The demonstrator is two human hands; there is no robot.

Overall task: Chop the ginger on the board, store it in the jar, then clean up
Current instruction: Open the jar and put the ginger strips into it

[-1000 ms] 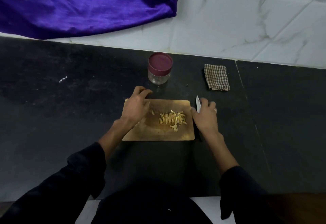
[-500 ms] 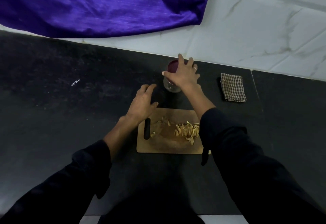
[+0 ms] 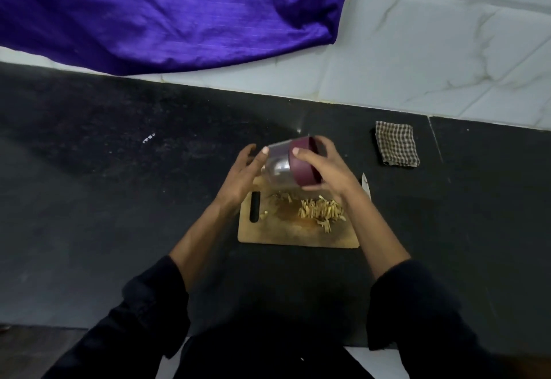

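Nearest the viewer, two dark sleeves are seen reaching forward over the black tabletop. Just below the hands, a wooden chopping board with a slot handle at its left end is laid flat on the tabletop. On it, beneath the right wrist, the chopped ginger is gathered in a loose heap of short, pale yellow sticks, and a few stray bits are scattered toward the slot, under the left hand. Above the far edge of the board, a clear jar with a maroon lid is held off the tabletop, tilted almost on its side, with the lid turned toward the right hand. The right hand is curled around the lid, thumb on the near side and fingers wrapped over the far rim. The left hand is laid against the glass body with its fingers fairly straight and the thumb tip touching the jar's side. The jar looks empty, as far as can be told. Just right of the right wrist, the blade of a knife is seen lying beside the board. Farther off, beyond and right of the right hand, a folded checked cloth is lying. Farthest away, a purple fabric is draped over the white marbled wall.
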